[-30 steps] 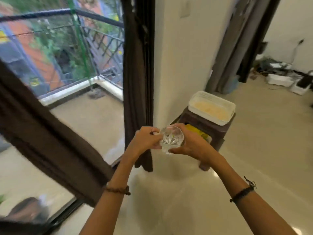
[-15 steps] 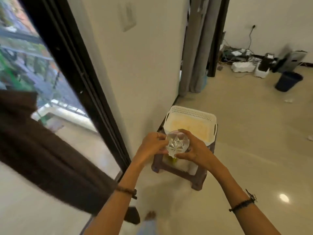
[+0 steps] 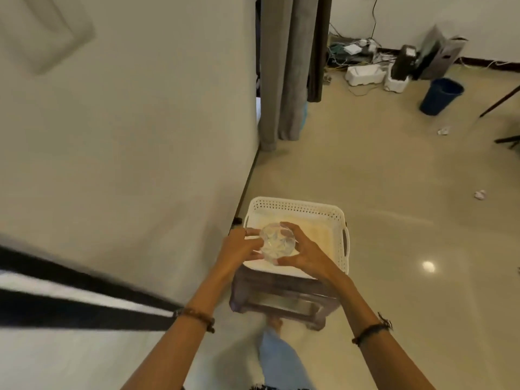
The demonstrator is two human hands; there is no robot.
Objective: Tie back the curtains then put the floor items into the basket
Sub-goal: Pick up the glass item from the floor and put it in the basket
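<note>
**Cut glass held over the white basket**

Both hands grip one clear, round glass [image 3: 277, 244] with a cut star pattern on its base: the left hand [image 3: 242, 249] curls its fingers against the left side, and the right hand [image 3: 302, 253] spreads thumb and fingers around the right side. Each wrist wears a dark beaded or cord bracelet. The glass is held just above the near-left part of a white plastic basket [image 3: 339, 220], rectangular, with perforated walls, a slot handle on its right side and a pale, flat bottom. The basket sits on a dark brown stool [image 3: 281, 296] with a glossy moulded frame, set beside a smooth cream wall [image 3: 140, 136]. The floor [image 3: 394, 192] is polished and reflective. Grey curtains [image 3: 284, 66] hang in heavy folds farther back. Two crumpled white scraps [image 3: 479, 194] lie on the floor to the right, well apart from the basket, and a dark blue bin [image 3: 440, 95] stands near tangled cables.
</note>
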